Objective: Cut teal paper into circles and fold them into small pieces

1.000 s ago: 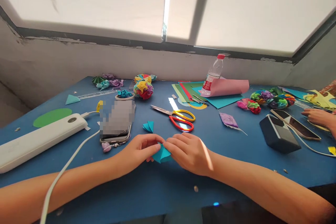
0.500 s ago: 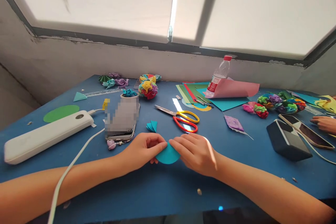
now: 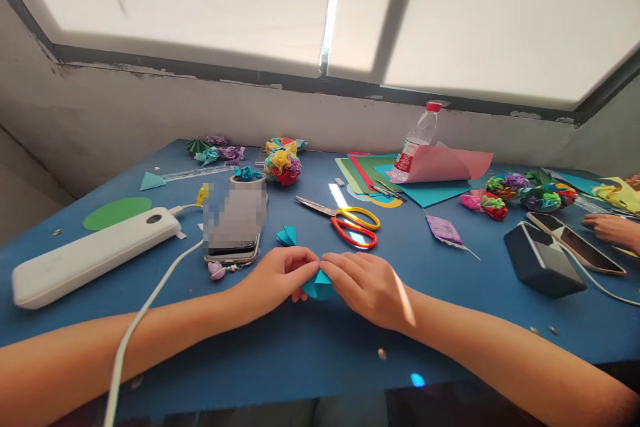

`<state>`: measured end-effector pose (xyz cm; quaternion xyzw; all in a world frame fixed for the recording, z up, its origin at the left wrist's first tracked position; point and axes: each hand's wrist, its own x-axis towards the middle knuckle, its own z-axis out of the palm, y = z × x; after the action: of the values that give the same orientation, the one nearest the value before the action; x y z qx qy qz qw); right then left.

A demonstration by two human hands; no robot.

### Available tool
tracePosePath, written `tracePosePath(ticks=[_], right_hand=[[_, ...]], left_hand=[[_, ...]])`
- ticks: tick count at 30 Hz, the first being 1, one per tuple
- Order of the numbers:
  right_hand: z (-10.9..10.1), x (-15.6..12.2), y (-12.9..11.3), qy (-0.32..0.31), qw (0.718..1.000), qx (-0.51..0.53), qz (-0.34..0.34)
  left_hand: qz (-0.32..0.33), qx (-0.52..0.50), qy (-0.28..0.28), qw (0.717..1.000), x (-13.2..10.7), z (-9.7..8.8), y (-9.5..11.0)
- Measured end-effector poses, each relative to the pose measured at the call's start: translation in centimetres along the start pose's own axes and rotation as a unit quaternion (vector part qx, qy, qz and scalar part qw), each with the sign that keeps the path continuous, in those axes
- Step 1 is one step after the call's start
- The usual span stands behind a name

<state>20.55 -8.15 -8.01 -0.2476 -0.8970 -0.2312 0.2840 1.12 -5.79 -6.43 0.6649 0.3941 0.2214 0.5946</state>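
A piece of turquoise paper (image 3: pixel 323 285) with creased, folded faces is held between my two hands near the front of the table. My left hand (image 3: pixel 287 273) pinches its left side between thumb and fingers. On the other side, my right hand (image 3: pixel 367 287) grips the paper's upper right edge, and the fingers hide part of it. Just beyond my left hand lies a small folded turquoise paper piece (image 3: pixel 287 235). Scissors (image 3: pixel 345 220) with one yellow and one red handle lie open past my right hand.
Left are a white power bank (image 3: pixel 95 257), its cable and a phone (image 3: pixel 235 220). A bottle (image 3: pixel 415 143) leans by pink paper (image 3: pixel 450 165) at the back. Right stand a dark box (image 3: pixel 543 263), a phone (image 3: pixel 575 243), paper flowers (image 3: pixel 533 193) and another person's hand (image 3: pixel 613 228).
The turquoise paper, a smooth rounded shape before, now shows folds and angled faces between my fingers. Both hands stay nearly in place. The view has shifted slightly.
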Motion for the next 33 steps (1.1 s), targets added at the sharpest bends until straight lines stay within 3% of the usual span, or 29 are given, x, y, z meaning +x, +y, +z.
tracePosePath(ticks=[10, 20, 28, 33], right_hand=[[0.1, 0.3, 0.1, -0.003, 0.989, -0.144, -0.016], [0.0, 0.6, -0.6, 0.011, 0.991, -0.132, 0.012], [-0.2, 0.6, -0.6, 0.014, 0.989, -0.149, -0.004], [0.0, 0.4, -0.4, 0.002, 0.996, -0.088, 0.012]], left_hand=[[0.035, 0.073, -0.009, 0.997, -0.6, 0.3, -0.6], [0.093, 0.129, -0.01, 0.987, -1.0, 0.5, -0.4], [0.043, 0.088, 0.052, 0.994, -0.2, 0.4, -0.4], [0.047, 0.1, 0.062, 0.992, -0.2, 0.3, -0.3]])
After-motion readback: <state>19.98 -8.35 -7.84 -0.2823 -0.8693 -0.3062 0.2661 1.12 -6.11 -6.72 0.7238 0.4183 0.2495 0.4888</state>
